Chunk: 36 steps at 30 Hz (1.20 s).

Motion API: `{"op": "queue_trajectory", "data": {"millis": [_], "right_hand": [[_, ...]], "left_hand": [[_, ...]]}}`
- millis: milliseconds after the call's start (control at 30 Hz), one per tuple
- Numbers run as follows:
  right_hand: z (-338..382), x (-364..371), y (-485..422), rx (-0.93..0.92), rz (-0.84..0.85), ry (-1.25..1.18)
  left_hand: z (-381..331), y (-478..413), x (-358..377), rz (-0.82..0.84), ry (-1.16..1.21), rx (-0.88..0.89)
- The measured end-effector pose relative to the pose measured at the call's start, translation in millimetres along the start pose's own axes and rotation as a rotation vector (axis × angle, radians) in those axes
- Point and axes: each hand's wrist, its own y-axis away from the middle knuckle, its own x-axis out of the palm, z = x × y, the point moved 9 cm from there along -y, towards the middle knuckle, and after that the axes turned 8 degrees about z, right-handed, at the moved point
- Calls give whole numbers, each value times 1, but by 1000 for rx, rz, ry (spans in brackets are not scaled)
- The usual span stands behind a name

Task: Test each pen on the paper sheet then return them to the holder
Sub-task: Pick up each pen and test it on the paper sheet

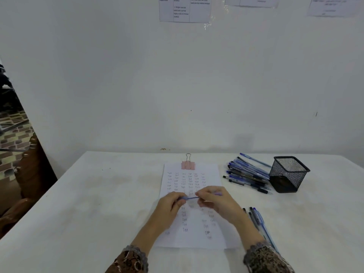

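A white paper sheet (192, 236) covered with small handwritten marks lies on the table, held at its top by a pink binder clip (188, 164). Above the sheet's middle, a blue pen (190, 198) lies level between both hands. My left hand (169, 207) pinches its left end. My right hand (215, 201) grips its right part. Whether the left end is a cap I cannot tell. A black mesh holder (288, 173) stands at the right. A heap of several pens (247, 175) lies just left of it.
A few more pens (258, 220) lie in a row right of the sheet, beside my right forearm. The white table (102, 203) butts against a white wall. A carved wooden chair (29, 174) stands off the table's left edge.
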Motion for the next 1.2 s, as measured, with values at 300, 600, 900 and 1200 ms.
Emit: {"op": "queue_trajectory", "data": {"millis": [300, 600, 900, 1200], "right_hand": [[34, -4, 23, 275, 127, 415], [16, -85, 69, 399, -483, 1013], [-51, -141, 118, 735, -491, 990], [12, -157, 50, 509, -541, 1113]], "left_hand": [[-15, -5, 7, 77, -132, 77], [32, -5, -16, -49, -535, -154], [51, 0, -21, -88, -609, -332], [48, 2, -22, -84, -590, -322]]}}
